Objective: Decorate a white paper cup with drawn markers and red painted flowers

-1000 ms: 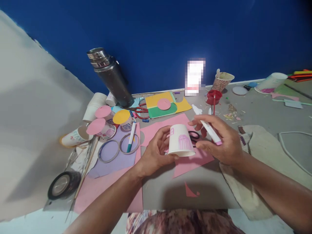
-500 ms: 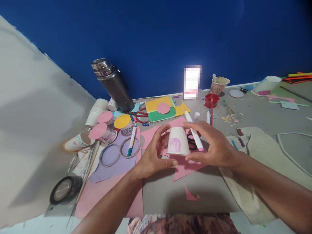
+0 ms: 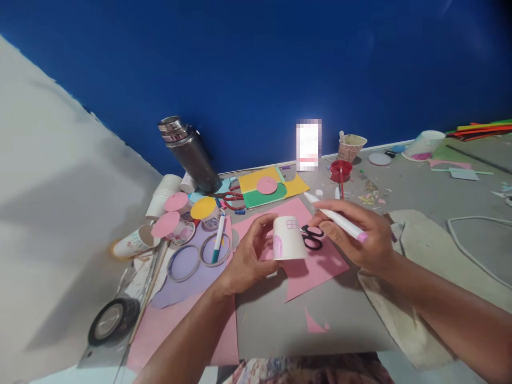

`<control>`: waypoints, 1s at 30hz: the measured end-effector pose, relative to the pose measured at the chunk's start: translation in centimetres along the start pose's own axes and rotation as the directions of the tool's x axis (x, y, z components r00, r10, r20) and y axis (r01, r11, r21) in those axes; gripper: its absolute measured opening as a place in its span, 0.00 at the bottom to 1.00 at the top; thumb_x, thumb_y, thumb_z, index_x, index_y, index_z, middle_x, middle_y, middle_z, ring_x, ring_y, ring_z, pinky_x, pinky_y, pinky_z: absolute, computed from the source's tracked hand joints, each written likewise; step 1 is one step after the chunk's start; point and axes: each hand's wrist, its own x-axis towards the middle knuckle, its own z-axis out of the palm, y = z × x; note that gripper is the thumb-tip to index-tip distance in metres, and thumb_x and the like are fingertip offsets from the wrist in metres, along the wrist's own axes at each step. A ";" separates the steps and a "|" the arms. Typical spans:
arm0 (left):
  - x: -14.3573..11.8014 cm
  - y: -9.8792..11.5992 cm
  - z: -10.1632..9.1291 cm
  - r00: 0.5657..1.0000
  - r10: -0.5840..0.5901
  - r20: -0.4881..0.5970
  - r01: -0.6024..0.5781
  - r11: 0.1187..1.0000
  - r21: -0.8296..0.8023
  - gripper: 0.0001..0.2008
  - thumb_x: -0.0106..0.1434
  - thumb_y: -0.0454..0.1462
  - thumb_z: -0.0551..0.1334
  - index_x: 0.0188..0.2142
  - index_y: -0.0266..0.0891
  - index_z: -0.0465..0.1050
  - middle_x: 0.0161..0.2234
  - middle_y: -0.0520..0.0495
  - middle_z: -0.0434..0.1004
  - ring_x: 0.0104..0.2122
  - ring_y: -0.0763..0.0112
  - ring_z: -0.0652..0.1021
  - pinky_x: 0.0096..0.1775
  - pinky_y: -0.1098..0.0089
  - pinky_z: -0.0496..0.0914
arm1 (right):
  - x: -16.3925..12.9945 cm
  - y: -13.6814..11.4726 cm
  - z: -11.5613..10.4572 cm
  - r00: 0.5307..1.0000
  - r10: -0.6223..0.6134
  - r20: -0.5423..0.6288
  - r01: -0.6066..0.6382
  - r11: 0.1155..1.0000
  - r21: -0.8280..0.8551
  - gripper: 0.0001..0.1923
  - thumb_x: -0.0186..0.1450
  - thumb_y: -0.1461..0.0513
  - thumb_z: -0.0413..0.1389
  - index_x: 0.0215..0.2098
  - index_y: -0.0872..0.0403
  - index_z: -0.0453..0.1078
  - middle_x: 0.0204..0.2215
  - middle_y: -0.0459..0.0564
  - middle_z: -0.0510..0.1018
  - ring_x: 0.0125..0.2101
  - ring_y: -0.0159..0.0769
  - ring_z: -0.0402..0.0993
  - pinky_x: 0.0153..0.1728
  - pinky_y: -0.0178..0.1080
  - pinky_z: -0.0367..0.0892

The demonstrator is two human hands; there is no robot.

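Observation:
My left hand (image 3: pixel 254 253) grips an upside-down white paper cup (image 3: pixel 290 242) from its left side. A purple arched shape shows at the cup's lower left, and a small purple window is drawn near its top. In my right hand (image 3: pixel 358 229) is a white marker with a pink end (image 3: pixel 340 221), its tip pointing up and left, apart from the cup. Black-handled scissors (image 3: pixel 314 242) lie just right of the cup on a pink paper sheet (image 3: pixel 298 285). The scissors' blades are hidden behind the cup.
At the left stand decorated cups with paper discs (image 3: pixel 170 224), tape rings (image 3: pixel 183 262), a teal marker (image 3: pixel 217 240) and black tape (image 3: pixel 114 321). A dark flask (image 3: pixel 192 160) leans on the blue wall. A red paint pot (image 3: pixel 341 170) sits behind; a beige cloth (image 3: pixel 416 266) lies right.
My right hand has let go of the cup and moved right, swinging the marker to a flatter slant. The cup has turned in my left hand, bringing the drawn window into view.

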 end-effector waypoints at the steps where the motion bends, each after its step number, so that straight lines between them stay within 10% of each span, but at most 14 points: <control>1: 0.0 0.0 0.0 1.000 -0.006 0.002 0.006 1.000 0.004 0.40 0.55 0.34 0.76 0.65 0.47 0.65 0.66 0.36 0.70 0.66 0.49 0.74 0.63 0.51 0.73 | 0.1 -0.2 -0.1 1.000 -0.013 -0.003 0.013 1.000 0.016 0.15 0.73 0.65 0.59 0.56 0.46 0.78 0.33 0.46 0.89 0.29 0.37 0.87 0.30 0.37 0.82; 6: -0.2 0.5 0.3 0.999 -0.031 0.012 0.030 0.997 0.076 0.39 0.56 0.32 0.72 0.66 0.45 0.65 0.66 0.37 0.68 0.65 0.51 0.74 0.66 0.51 0.71 | 0.5 -0.6 -0.2 0.992 -0.127 0.023 0.126 0.991 0.037 0.12 0.73 0.64 0.59 0.53 0.48 0.80 0.38 0.51 0.90 0.30 0.40 0.87 0.32 0.41 0.83; 13: -0.5 0.7 0.7 0.998 -0.055 -0.008 0.056 0.993 0.105 0.40 0.52 0.26 0.67 0.64 0.47 0.65 0.64 0.39 0.70 0.64 0.52 0.75 0.65 0.52 0.73 | -0.1 -0.4 0.2 0.999 0.028 -0.029 -0.028 1.000 0.000 0.06 0.70 0.66 0.64 0.42 0.48 0.81 0.34 0.49 0.88 0.31 0.38 0.86 0.33 0.36 0.82; 30: -0.9 0.2 0.8 0.999 -0.049 0.017 0.046 0.984 0.170 0.45 0.51 0.21 0.63 0.67 0.53 0.65 0.65 0.43 0.65 0.68 0.51 0.70 0.66 0.52 0.70 | -0.2 -0.1 -0.3 0.981 0.018 0.193 -0.015 1.000 -0.016 0.07 0.72 0.63 0.61 0.48 0.49 0.79 0.33 0.50 0.87 0.33 0.43 0.86 0.34 0.44 0.81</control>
